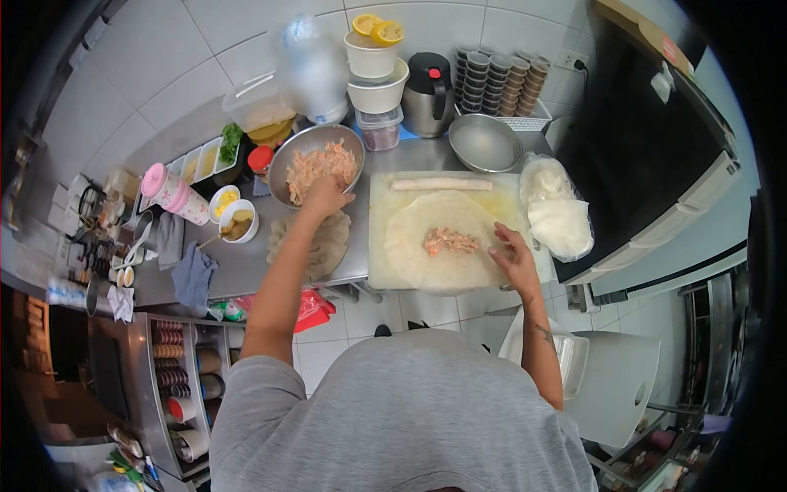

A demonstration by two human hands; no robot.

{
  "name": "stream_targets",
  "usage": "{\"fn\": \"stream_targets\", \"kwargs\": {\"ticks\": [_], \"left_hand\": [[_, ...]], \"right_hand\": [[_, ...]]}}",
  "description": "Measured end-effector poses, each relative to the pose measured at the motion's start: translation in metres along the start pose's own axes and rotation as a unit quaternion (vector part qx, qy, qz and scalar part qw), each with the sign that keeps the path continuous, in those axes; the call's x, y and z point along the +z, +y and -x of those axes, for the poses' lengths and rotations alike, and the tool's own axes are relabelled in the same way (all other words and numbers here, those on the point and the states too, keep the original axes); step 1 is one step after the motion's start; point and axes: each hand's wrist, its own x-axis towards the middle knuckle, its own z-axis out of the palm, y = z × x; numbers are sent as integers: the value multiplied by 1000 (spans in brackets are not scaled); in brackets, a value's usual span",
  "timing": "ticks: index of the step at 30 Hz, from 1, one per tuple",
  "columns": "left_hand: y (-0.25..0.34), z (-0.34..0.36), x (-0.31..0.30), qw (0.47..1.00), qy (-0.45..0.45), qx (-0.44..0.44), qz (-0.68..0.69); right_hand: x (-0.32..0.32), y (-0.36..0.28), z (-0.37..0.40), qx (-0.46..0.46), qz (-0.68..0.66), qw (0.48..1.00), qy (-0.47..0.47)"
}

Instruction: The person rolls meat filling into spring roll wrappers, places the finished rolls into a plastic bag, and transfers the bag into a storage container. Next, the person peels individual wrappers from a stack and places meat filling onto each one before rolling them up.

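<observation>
Wrapper: the round, pale sheet (426,221) lies flat on the white cutting board (379,275), straight in front of you and filling most of the board.
Filling on wrapper: a small orange-pink heap (449,241) sits just right of the sheet's middle.
Your right hand: the right hand (515,258) rests palm down on the sheet's right edge, wrist bent inward, forearm coming up from the lower right.
Right fingers: they lie nearly straight and close together on the wrapper, with the thumb set apart toward you.
Your left hand: the left hand (324,197) is stretched well forward, arm almost straight, at the near rim of the steel bowl (283,168).
Left fingers: they are bunched and pointed down into the shredded filling (324,160); you cannot tell whether they pinch any.
Finished roll: a long, thin roll (441,184) lies across the far edge of the board, apart from the sheet.
Beside the board: a clear bag of white sheets (559,215) lies just to the right.
Behind the board: an empty steel bowl (485,143) and a steel flask (428,94) stand near the tiled wall.
Counter: the steel counter (246,266) carries it all.
</observation>
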Motion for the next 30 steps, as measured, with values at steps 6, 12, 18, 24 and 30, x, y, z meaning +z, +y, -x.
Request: {"fn": "stream_targets", "kwargs": {"ticks": [6,12,18,24,30], "left_hand": [[45,13,-8,954,96,100,265],[143,49,84,921,8,289,260],[143,47,121,922,118,324,175],[123,57,126,921,97,341,160],[118,59,137,913,103,370,139]], "right_hand": [[-9,2,8,12,-58,996,62],[20,-12,-2,-26,-65,993,93],[46,-29,-1,-141,118,978,99],[78,-28,-7,-243,212,940,109],[74,-7,-7,-261,214,935,110]]}}
